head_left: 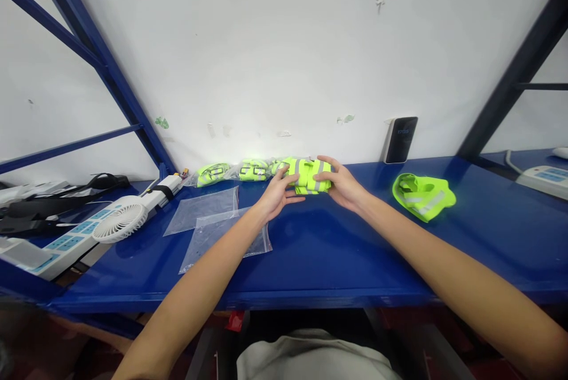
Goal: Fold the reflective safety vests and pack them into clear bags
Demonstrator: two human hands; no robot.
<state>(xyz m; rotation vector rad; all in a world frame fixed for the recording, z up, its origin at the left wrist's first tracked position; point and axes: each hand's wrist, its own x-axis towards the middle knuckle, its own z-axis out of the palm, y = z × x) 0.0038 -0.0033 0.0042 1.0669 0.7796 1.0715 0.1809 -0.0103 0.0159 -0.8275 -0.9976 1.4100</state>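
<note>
Between my two hands is a folded neon-yellow reflective vest [307, 176] with grey stripes, near the back of the blue table. My left hand [280, 193] grips its left end, thumb in front and fingers below. On the right end, my right hand [339, 182] closes with thumb and fingers. Behind and to the left lie similar yellow bundles in clear bags, one bagged bundle [252, 170] in the middle and another bagged bundle [213, 174] farther left. Two flat zip bags, an upper clear bag [204, 211] and a lower clear bag [213, 241], overlap left of my hands.
A loosely folded yellow reflective piece [423, 195] lies to the right on the blue table [332, 255]. A phone-like device [400, 140] leans against the wall. At left are a white fan [120, 223], a power strip [73, 241] and black straps [66, 196].
</note>
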